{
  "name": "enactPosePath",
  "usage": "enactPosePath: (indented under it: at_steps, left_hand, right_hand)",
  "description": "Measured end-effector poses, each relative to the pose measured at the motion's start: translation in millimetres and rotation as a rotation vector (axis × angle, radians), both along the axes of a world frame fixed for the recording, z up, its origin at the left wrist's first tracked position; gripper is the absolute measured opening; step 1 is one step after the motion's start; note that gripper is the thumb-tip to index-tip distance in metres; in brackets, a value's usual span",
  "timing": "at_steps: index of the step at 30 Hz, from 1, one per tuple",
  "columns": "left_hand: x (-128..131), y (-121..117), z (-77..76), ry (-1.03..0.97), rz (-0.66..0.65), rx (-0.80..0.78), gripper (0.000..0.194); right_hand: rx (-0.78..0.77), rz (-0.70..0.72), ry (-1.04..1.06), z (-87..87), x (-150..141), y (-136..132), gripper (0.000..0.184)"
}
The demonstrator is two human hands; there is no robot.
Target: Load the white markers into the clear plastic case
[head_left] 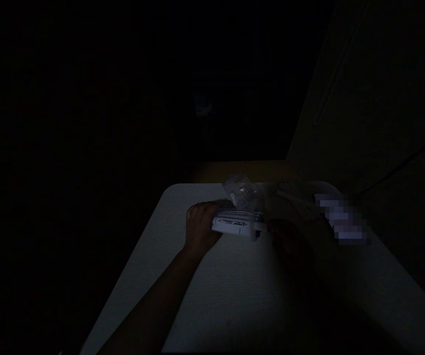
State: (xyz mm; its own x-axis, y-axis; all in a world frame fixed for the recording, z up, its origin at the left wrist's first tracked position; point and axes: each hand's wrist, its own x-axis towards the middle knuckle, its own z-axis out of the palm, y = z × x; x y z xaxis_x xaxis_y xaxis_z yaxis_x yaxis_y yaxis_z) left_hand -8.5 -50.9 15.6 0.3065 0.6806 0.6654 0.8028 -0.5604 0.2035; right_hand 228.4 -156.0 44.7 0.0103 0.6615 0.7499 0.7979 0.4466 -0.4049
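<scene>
A clear plastic case of white markers [232, 224] lies on its side above the white table [212, 296]. My left hand [200, 224] is closed around the case's left end. At the opposite end, blue and dark marker tips show. There my right hand [290, 241], mostly lost in shadow, has its fingertips together on a pale marker [260, 227] that juts out of the case. Just behind the case is a crumpled piece of clear plastic [240, 191], which may be its lid or wrapping.
Some loose pale markers [296, 195] lie at the back right of the table. Beside them, near the right edge, is a blurred-out bright rectangle [341, 219]. A dark cable [405, 162] runs along the wall on the right. The room is very dark.
</scene>
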Motion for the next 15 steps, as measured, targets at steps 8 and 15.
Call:
enactPosePath:
  at_steps: [8, 15]
  left_hand:
    - [1.0, -1.3, 1.4, -0.010, 0.015, -0.053, 0.046]
    - [1.4, -0.6, 1.3, -0.011, 0.024, -0.061, 0.047]
  right_hand:
    - [0.021, 0.020, -0.114, -17.2, 2.8, -0.7, 0.037]
    - [0.026, 0.076, -0.189, -16.7, -0.4, 0.6, 0.047]
